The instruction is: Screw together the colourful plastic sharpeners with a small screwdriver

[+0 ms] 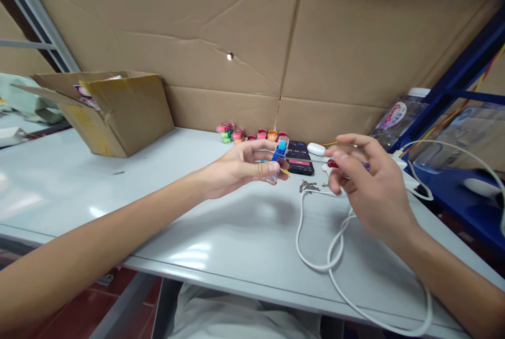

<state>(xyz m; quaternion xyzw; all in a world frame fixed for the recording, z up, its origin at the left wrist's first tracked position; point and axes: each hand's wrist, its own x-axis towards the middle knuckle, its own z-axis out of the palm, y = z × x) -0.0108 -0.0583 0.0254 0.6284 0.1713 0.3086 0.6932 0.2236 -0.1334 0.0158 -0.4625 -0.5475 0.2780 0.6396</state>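
My left hand [246,165] is closed above the table, thumb and fingers pinching a small blue-and-clear plastic pencil sharpener [279,153]. A screwdriver [334,163] with a red and see-through handle is gripped in my right hand [369,181]. Its thin metal shaft points left, and the tip meets the sharpener or lies just in front of it; I cannot tell which. Below and right of the sharpener, several small dark metal pieces [309,187] lie in a loose pile. Along the back stand several colourful small plastic pieces, among them a pink-and-green stack [226,132].
A phone [300,158] showing a running timer lies behind my hands, beside a white earbud case [316,149]. White cable [329,265] loops over the table's right side. At left stands an open cardboard box [130,118]; a clear bottle [398,118] is at back right.
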